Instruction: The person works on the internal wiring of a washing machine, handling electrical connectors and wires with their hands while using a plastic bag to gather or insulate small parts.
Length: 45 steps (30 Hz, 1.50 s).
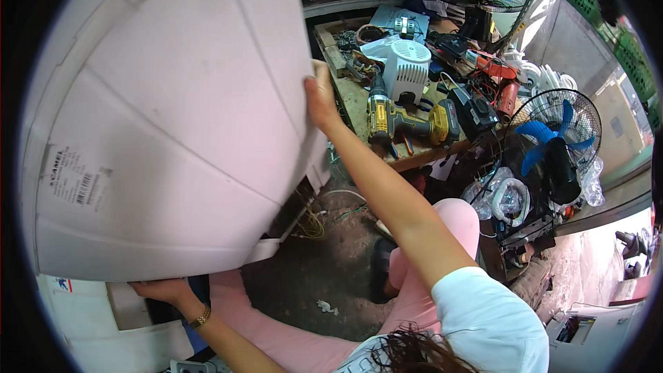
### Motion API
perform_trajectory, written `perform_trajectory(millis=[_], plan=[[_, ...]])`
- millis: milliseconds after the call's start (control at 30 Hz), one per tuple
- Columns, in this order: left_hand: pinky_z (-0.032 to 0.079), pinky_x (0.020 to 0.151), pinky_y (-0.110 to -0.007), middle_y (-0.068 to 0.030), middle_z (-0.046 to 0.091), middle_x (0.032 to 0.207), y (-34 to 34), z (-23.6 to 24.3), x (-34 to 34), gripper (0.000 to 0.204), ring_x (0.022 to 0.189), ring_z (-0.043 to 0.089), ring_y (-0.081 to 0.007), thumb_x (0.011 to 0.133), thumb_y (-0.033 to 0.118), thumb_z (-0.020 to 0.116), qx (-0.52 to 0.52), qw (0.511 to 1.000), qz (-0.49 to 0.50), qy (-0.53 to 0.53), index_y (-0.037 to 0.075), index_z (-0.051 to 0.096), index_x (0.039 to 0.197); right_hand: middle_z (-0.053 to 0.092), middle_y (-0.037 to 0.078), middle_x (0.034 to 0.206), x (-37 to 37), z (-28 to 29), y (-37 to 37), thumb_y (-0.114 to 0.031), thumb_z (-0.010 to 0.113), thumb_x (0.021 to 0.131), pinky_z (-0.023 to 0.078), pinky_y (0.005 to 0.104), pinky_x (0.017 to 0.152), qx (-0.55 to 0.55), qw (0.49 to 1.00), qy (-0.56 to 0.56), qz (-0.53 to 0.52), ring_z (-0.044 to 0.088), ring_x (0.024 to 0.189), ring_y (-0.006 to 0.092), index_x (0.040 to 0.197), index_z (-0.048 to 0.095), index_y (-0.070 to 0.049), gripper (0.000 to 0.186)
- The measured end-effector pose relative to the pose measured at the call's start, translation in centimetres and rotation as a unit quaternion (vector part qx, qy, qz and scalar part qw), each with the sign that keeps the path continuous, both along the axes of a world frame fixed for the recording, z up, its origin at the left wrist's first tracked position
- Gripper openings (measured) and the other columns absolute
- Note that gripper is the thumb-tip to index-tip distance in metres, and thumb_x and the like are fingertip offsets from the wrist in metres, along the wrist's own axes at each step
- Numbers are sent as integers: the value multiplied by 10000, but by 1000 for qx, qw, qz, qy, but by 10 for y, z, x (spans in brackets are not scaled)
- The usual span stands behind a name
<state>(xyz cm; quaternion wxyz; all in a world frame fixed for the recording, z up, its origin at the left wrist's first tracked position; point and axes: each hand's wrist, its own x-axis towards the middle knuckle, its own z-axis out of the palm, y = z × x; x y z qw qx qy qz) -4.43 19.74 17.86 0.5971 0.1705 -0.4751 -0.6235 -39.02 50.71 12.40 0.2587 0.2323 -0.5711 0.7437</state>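
Note:
A large white appliance housing (179,117) with moulded ridges and a printed label fills the left half of the view, tilted up in front of me. My right hand (322,100) grips its right edge, with the thumb showing and the other fingers partly hidden behind it. Under the bottom edge, my left hand (166,291) holds the housing from below, its fingertips partly covered; a gold-coloured watch or bracelet (201,316) is on that wrist. Below the housing's lower right corner, a dark opening and thin yellow wires (312,226) show.
On the cluttered workbench (352,100) at right are a yellow-black cordless drill (407,121), a white vented motor cover (407,69) and a red power tool (509,97). A fan with blue blades (552,138) stands beside it. Crumpled white scrap (327,307) lies on the floor.

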Motion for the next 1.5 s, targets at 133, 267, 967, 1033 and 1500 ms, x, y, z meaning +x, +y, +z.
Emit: perform_trajectory(millis=[133,267,967,1033,1500], plan=[[418,1077,-424,-160,517,1363,-7,-16,-3,607,1221,540,-263,1013,456,324,-85,989,98,-76,-32,473,1342,571,157,1002,-17,13,-29,-696,514,901,443,378,881,22,998,-57,0,556,952,256,1104,481,-20,706],[411,1071,-406,-159,515,1338,3,-32,-26,664,1244,504,-251,1019,528,262,-73,994,56,-52,-29,497,1292,597,209,1011,-19,2,-16,-650,389,976,458,408,850,67,992,-103,-26,590,939,329,1083,468,-24,640],[368,1045,-407,-154,443,1362,181,-109,77,589,1239,450,-301,834,87,626,-189,927,-18,-323,7,418,1379,455,214,1462,-105,64,252,-651,741,658,430,514,1047,643,653,-190,-353,516,1280,411,1504,389,-136,1052],[375,1032,-411,-153,486,1292,183,-89,91,528,1207,468,-306,781,55,658,-250,895,-37,-367,25,515,1288,488,214,1420,-84,92,253,-619,720,687,443,495,1011,660,644,-75,-379,555,1225,395,1466,413,-82,995],[421,1077,-449,-213,378,1512,226,29,44,1083,1312,492,-362,577,276,923,-395,804,-301,-328,105,368,1491,458,286,1362,263,139,75,-407,871,601,501,481,934,643,703,157,259,526,1184,438,1393,281,96,1108]])
